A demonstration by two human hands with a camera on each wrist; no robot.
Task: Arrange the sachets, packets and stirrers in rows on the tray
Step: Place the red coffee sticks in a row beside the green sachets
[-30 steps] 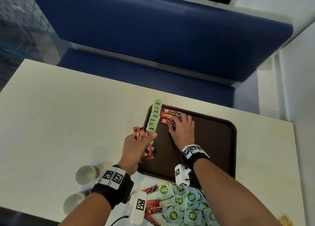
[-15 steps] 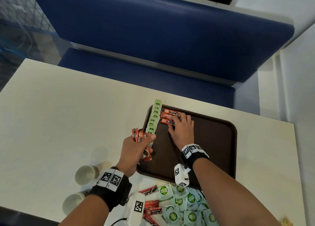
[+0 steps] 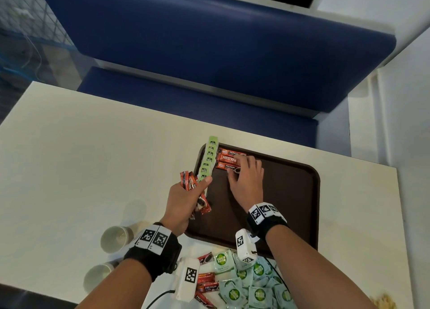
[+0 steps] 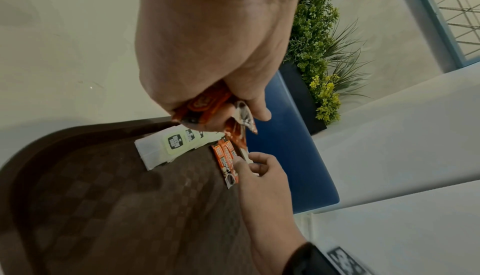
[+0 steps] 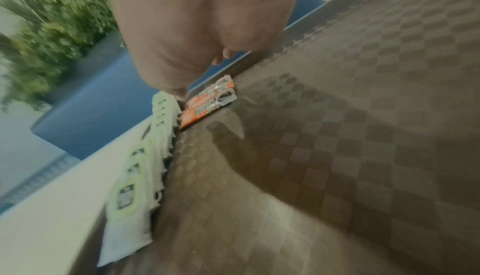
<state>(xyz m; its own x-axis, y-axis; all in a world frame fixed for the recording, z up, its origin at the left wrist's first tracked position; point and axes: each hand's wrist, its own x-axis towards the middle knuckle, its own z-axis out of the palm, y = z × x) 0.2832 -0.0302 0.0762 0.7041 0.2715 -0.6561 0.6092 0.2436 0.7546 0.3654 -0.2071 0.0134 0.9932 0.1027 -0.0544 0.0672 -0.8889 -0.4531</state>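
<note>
A dark brown tray (image 3: pixel 290 192) lies on the table. A row of pale green sachets (image 3: pixel 208 159) runs along its left rim. Beside them lie three red coffee sticks (image 3: pixel 229 160) in the tray's far left corner. My right hand (image 3: pixel 246 178) hovers over their right ends, thumb touching the nearest stick (image 4: pixel 228 166), fingers loosely bent and gripping nothing. My left hand (image 3: pixel 186 197) grips a bundle of red coffee sticks (image 3: pixel 189 181) at the tray's left edge. The right wrist view is blurred and shows the sticks (image 5: pixel 207 103) and sachets (image 5: pixel 135 176).
A loose pile of green-and-white sachets (image 3: pixel 251 285) and red sticks (image 3: pixel 207 283) lies on the table (image 3: pixel 81 157) in front of the tray. Two paper cups (image 3: pixel 116 237) (image 3: pixel 97 277) lie at the lower left. A blue bench (image 3: pixel 209 52) is beyond the table.
Almost nothing moved. My right hand stays on the three laid sticks with only small finger shifts. My left hand keeps the bundle in the same spot.
</note>
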